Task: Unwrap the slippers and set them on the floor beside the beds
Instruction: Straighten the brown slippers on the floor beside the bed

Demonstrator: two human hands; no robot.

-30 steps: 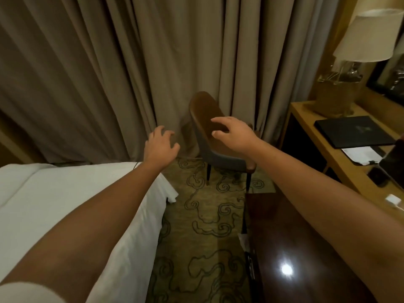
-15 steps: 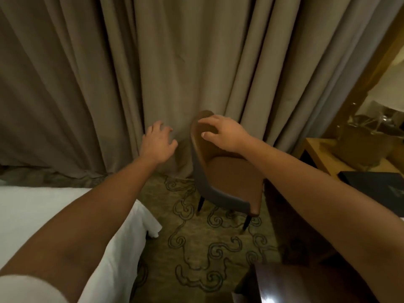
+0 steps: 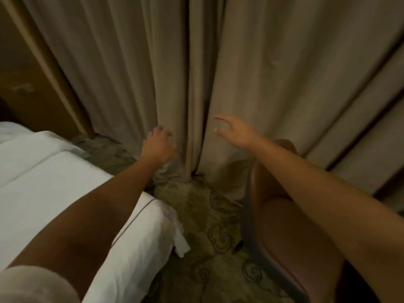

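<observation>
No slippers show in this view. My left hand [image 3: 157, 145] is stretched forward over the corner of the bed [image 3: 54, 193], its fingers loosely curled and empty, close to the curtain folds. My right hand [image 3: 235, 131] reaches out in front of the curtain [image 3: 240, 73] with fingers spread and relaxed, holding nothing. Patterned carpet [image 3: 209, 232] lies between the bed and a chair.
A brown chair [image 3: 284, 226] with a curved back stands at the right under my right forearm. The white-sheeted bed fills the lower left. Heavy beige curtains hang across the whole back. A wooden panel [image 3: 26, 84] is at the far left.
The view has swung left and closer to the curtain; the desk and lamp have left the frame. My right hand has come off the chair back and now hovers before the curtain.
</observation>
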